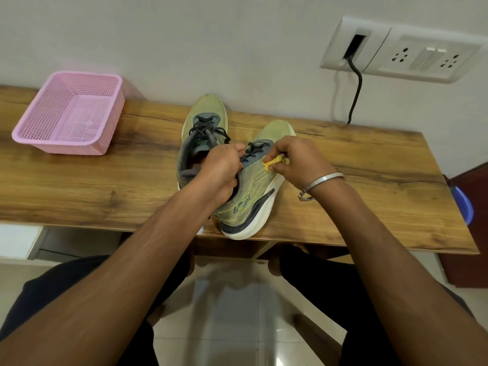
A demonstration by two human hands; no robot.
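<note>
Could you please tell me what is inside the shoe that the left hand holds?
The left hand grips the shoe at its collar and covers the opening, so the inside cannot be seen. The right hand pinches a yellow cloth against its upper.

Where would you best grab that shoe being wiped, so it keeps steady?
Grip the near shoe by its collar, coming from above on its left, as the left hand does: the opening faces up and gives fingers a rim to hook, while its right side lies clear for the right hand and yellow cloth.
</note>
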